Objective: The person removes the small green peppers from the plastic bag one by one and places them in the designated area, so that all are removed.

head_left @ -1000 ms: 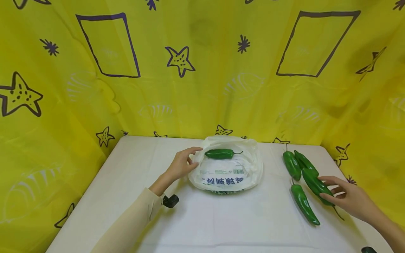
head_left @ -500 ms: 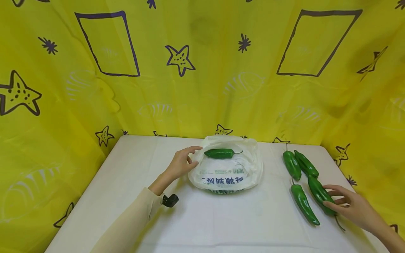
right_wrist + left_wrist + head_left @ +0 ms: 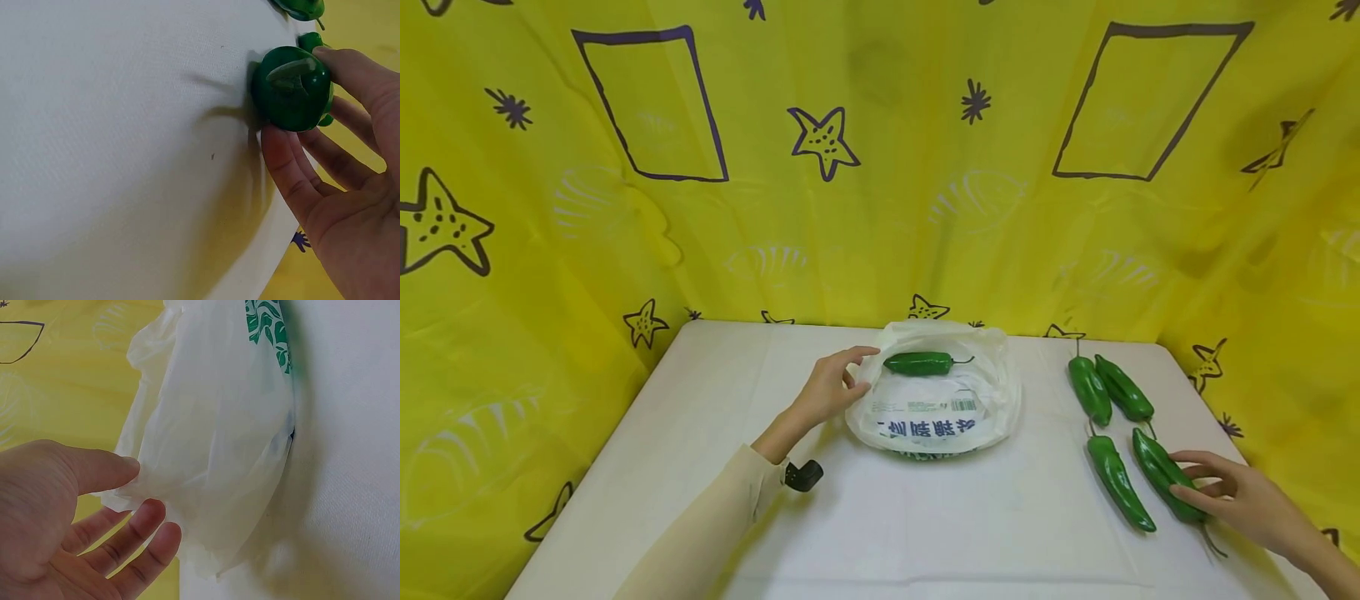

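A whitish plastic bag (image 3: 1011, 400) with blue and green print lies with its mouth spread wide on the table. Inside it, toward the back, rests one green pepper (image 3: 917, 363). My left hand (image 3: 831, 387) pinches the bag's left rim between thumb and fingers; the left wrist view shows the thin film at the thumb tip. At the right, my right hand (image 3: 1247, 496) grips another green pepper (image 3: 1161, 468) around its stem half, thumb on one side and fingers on the other. The right wrist view shows this pepper's stem end (image 3: 290, 100) close over the cloth.
Beside the gripped pepper lies a loose green pepper (image 3: 1120, 483). Two more, a left one (image 3: 1090, 392) and a right one (image 3: 1123, 387), lie side by side behind it. A white cloth covers the table (image 3: 850, 533), and a yellow patterned curtain (image 3: 880, 242) surrounds its back and sides.
My right hand has drawn its pepper toward the near right, away from the two peppers behind. The left hand and the bag stay where they were.
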`<state>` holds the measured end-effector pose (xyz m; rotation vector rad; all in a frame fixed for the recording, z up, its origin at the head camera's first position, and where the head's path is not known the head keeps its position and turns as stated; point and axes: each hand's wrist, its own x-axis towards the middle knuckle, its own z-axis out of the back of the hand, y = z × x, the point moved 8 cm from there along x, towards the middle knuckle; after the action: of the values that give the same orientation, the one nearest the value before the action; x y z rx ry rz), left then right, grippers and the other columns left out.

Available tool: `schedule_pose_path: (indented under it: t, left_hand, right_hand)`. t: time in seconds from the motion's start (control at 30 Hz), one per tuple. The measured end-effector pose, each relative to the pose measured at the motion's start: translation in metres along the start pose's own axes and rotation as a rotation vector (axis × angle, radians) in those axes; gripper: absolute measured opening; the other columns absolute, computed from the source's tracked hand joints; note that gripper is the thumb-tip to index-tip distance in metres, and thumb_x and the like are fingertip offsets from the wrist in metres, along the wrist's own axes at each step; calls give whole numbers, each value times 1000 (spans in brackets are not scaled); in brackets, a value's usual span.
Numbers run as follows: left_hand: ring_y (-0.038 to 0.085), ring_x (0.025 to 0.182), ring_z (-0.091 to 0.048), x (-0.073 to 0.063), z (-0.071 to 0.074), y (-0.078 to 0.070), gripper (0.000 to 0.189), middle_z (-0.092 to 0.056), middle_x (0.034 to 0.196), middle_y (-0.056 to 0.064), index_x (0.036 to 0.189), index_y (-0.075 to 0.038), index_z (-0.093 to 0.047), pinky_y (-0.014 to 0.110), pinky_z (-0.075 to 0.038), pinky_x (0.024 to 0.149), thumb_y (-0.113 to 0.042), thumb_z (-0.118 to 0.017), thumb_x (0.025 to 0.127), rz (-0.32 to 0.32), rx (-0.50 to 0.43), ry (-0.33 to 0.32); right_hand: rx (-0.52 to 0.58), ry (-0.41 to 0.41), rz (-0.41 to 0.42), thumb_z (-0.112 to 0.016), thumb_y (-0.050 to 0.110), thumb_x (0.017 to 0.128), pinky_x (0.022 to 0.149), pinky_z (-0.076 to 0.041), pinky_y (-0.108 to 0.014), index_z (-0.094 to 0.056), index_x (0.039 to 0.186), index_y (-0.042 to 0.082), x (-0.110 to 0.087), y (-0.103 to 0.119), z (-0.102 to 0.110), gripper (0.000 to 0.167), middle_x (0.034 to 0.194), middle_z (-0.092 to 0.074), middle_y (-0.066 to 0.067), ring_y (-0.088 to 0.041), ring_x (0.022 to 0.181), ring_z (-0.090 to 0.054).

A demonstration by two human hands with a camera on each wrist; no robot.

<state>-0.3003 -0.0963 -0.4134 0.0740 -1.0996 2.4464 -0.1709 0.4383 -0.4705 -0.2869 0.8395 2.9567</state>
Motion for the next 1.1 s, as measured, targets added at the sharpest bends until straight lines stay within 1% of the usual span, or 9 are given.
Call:
schedule_pose_path:
  t: [0.1,0.27,0.47,0.83,1.1]
  left_hand:
    - [15,67,-58,0,0,1,56,-67,124,19,142,-13,-60,23,-47,59,-1,-76,90,9,-2,-1]
    - [15,68,-58,0,0,0,56,-67,123,19,142,-13,-61,23,-47,59,-1,-76,89,12,1,-4]
    - [16,68,-58,-1,1,0,56,-67,123,19,141,-13,-61,23,-47,59,0,-77,89,12,-1,-4]
    - [15,67,-58,0,0,-2,56,-67,124,20,141,-12,-61,23,-47,58,-1,-76,89,3,6,2]
    - [15,67,-58,0,1,-2,56,-67,123,20,142,-12,-60,23,-47,59,-1,-76,89,-8,12,2]
  right_hand:
    - [0,15,-3,-73,38,95,65,-56,-34,-52,140,-8,0,-1,0,67,118,-65,-30,-32,91,-69]
    - [10,19,-3,-72,37,96,65,-54,-31,-51,140,-8,-1,-2,0,67,116,-66,-28,-30,90,-68]
    - [20,31,-18,-72,38,96,65,-54,-32,-50,141,-8,0,-4,-1,68,114,-66,-27,-28,89,-67]
    - [43,27,-2,-72,35,97,65,-55,-30,-50,141,-9,-1,-5,-1,66,115,-66,-26,-26,88,-67]
    - [38,58,-7,-73,37,96,68,-57,-34,-49,141,-9,1,-5,-2,68,115,-66,-27,-30,90,-68]
